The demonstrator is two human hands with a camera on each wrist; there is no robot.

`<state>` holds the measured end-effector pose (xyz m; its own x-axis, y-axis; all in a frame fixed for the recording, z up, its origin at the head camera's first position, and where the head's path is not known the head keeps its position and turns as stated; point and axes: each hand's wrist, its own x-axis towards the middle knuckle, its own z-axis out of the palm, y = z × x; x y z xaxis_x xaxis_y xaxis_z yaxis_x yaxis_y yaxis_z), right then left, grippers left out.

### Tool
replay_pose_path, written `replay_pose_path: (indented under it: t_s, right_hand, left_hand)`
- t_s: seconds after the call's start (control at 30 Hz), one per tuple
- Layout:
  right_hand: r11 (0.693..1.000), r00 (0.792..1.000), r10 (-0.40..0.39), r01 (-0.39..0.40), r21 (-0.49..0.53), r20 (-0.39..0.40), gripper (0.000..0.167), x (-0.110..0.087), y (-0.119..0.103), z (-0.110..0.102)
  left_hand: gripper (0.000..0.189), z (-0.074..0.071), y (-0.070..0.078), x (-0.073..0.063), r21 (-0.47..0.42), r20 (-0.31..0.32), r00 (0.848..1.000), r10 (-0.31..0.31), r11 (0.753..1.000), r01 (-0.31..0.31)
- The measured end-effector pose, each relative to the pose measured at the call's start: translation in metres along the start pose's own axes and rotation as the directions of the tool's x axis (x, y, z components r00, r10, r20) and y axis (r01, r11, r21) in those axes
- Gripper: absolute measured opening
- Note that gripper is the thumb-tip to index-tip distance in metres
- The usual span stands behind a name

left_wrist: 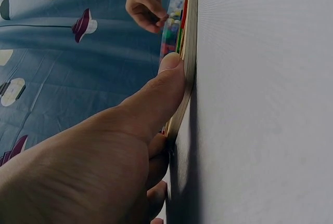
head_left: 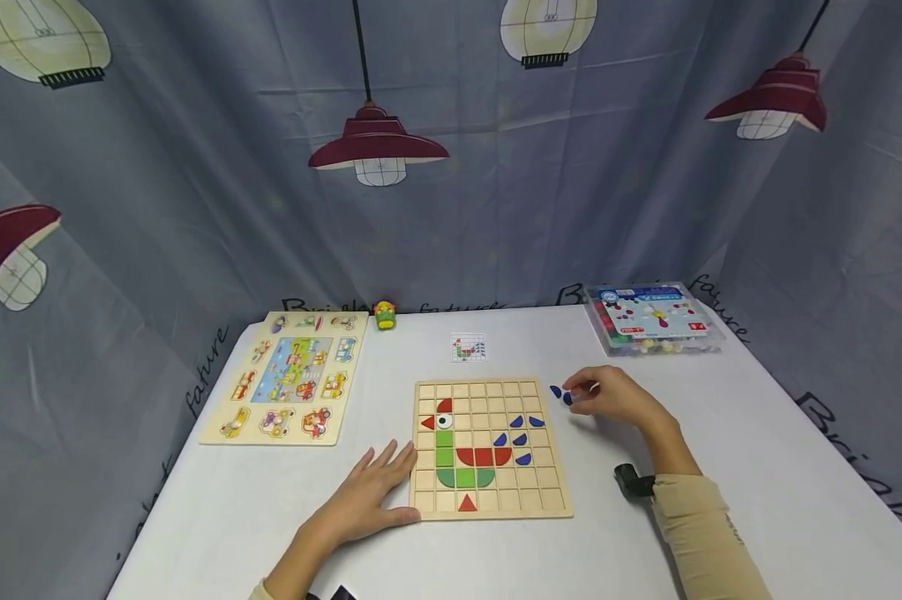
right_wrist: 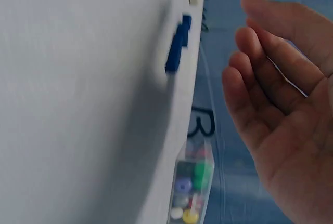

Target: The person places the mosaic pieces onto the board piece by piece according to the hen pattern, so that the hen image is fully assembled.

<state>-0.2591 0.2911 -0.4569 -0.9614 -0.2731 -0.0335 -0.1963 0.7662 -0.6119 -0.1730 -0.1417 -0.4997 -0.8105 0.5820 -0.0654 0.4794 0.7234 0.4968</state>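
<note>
A wooden grid board (head_left: 526, 500) lies on the table, holding red, green and blue pieces set out like a bird with a round eye piece (head_left: 444, 421). My left hand (head_left: 368, 496) rests beside its left edge, fingers spread and thumb (left_wrist: 169, 76) touching the board's rim. Off the board's upper right corner lie loose blue pieces (head_left: 555, 391), seen edge-on as dark blue blocks (right_wrist: 175, 52) in the right wrist view. Just above them hovers my right hand (head_left: 612, 396), its fingers loosely bent with nothing visible between them.
A small picture card (head_left: 468, 347) lies behind the board. To the left is a wooden vehicle puzzle (head_left: 278, 425), with a small toy figure (head_left: 384, 315) at the back edge. A clear plastic box (head_left: 653, 321) of coloured parts stands at the back right.
</note>
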Motion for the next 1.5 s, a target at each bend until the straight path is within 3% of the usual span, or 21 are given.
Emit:
replay_pose_path:
  t_s: [0.23, 0.6, 0.8, 1.0, 1.1, 1.3, 1.4, 1.5]
  right_hand:
    - [0.998, 0.995, 0.052, -0.056, 0.04, 0.083, 0.029, -0.002, 0.009, -0.008]
    - [0.995, 0.992, 0.1, -0.098, -0.019, 0.083, 0.025, 0.004, 0.015, 0.0]
    - [0.993, 0.99, 0.1, -0.092, -0.078, 0.099, 0.012, 0.005, 0.015, 0.004]
    - [0.985, 0.992, 0.124, -0.118, -0.126, 0.038, 0.018, 0.003, 0.014, 0.001]
    - [0.972, 0.985, 0.175, -0.174, -0.156, -0.011, 0.006, 0.002, 0.012, -0.001]
    - [0.944, 0.956, 0.293, -0.284, -0.168, 0.031, 0.029, -0.002, 0.007, -0.001]
    - [0.946, 0.954, 0.297, -0.288, -0.146, 0.048, 0.023, -0.002, 0.007, 0.0]
    - [0.96, 0.964, 0.261, -0.253, -0.116, 0.055, 0.019, -0.002, 0.008, 0.0]
  left_hand:
    - [0.089, 0.0, 0.0, -0.001, 0.003, -0.005, 1.0, 0.0, 1.0, 0.0]
    - [0.089, 0.001, -0.002, -0.002, 0.006, -0.008, 1.0, -0.005, 1.0, 0.005]
    - [0.088, 0.001, 0.0, -0.004, -0.005, -0.011, 1.0, -0.007, 1.0, 0.007]
    - [0.089, 0.002, 0.0, -0.004, -0.003, -0.018, 1.0, -0.006, 1.0, 0.006]
    - [0.089, 0.003, -0.001, -0.003, -0.004, -0.021, 1.0, -0.005, 1.0, 0.004]
    - [0.089, 0.003, -0.001, -0.001, 0.002, -0.023, 1.0, -0.001, 1.0, 0.002]
    - [0.089, 0.003, -0.001, 0.0, 0.005, -0.019, 1.0, -0.002, 1.0, 0.003]
    - [0.089, 0.003, 0.0, 0.0, 0.004, -0.018, 1.0, -0.002, 1.0, 0.003]
